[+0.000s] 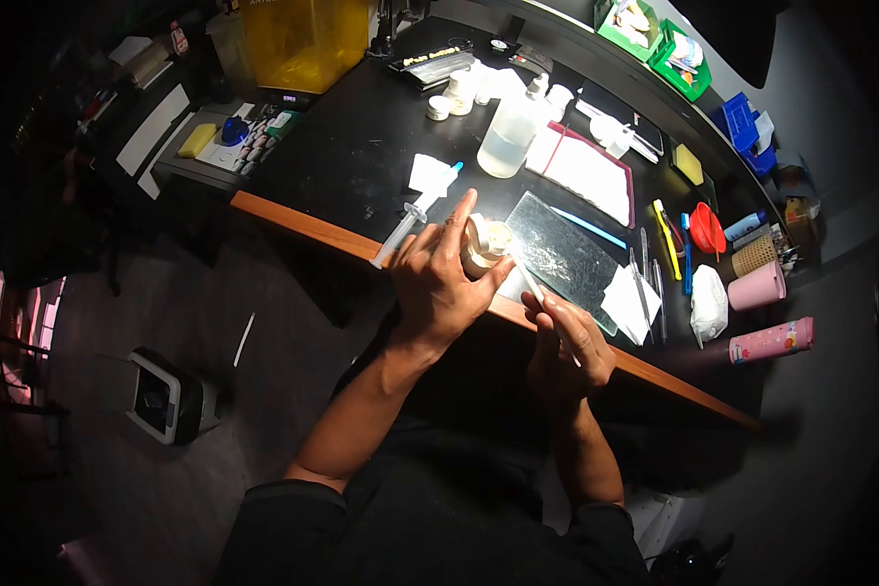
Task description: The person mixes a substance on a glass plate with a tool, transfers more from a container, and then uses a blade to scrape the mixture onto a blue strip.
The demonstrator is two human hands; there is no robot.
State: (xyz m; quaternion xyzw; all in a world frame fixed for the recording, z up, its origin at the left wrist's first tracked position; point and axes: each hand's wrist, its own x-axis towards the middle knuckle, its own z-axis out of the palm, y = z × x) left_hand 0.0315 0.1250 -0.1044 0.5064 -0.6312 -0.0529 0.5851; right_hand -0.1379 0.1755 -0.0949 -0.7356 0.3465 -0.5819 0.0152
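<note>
Just left of the glass plate (568,256), a small pale pot (478,256) sits in the left hand (441,283), gripped between thumb and fingers with the index finger stretched out past it, probably to keep it steady. Across the plate's near corner, the right hand (573,342) pinches a white stick (530,279) like a pen, presumably for fine control; its tip points at the pot, though glare hides whether they touch. Further left of the plate lies a clear syringe (398,238); behind the plate stand a squat bottle (510,137) and a maroon tray (627,207). Right of it, a yellow brush (666,234) and blue brush (688,256) lie, seemingly within easy reach.
</note>
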